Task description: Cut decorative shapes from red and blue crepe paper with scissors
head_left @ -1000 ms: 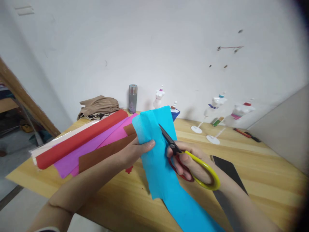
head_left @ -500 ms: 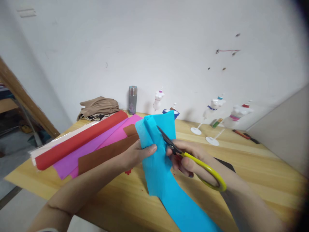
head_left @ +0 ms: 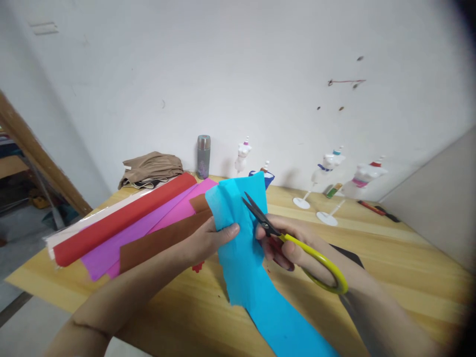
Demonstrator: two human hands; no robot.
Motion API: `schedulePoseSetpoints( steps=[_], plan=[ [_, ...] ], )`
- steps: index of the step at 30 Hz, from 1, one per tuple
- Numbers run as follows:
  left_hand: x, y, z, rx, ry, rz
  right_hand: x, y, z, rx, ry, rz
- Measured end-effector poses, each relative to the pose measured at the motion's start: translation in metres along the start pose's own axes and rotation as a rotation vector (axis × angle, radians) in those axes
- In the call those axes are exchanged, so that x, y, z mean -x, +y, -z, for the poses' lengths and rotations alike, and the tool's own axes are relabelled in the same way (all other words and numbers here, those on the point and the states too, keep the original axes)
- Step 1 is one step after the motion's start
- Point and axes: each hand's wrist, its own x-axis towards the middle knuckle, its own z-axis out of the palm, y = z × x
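Blue sheet [head_left: 241,258] hangs over the near middle of a pale, streaky wooden table [head_left: 420,272], whose left corner juts above a grey floor [head_left: 37,327]. Behind it rises a white wall [head_left: 186,74] (scuffed, with dark spots [head_left: 341,108] at far right). The sheet looks thin, creased near its far end, ragged along its left edge. Left hand [head_left: 211,240]: thumb clamped on it, other fingers mostly hidden. Right hand [head_left: 290,245]: fingers curled round yellow-handled scissors [head_left: 266,225], blades slightly parted.
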Motion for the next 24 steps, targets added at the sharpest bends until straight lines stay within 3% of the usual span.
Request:
schedulePoseSetpoints(
  steps=[12,24],
  plan=[
    [0.0,-0.007,0.003,-0.003,-0.021,-0.018,-0.003,-0.008,-0.001,0.019,0.008,0.002],
    [0.0,0.0,0.0,-0.005,0.017,-0.032,0.002,0.008,0.002,-0.02,-0.024,-0.044]
  ],
)
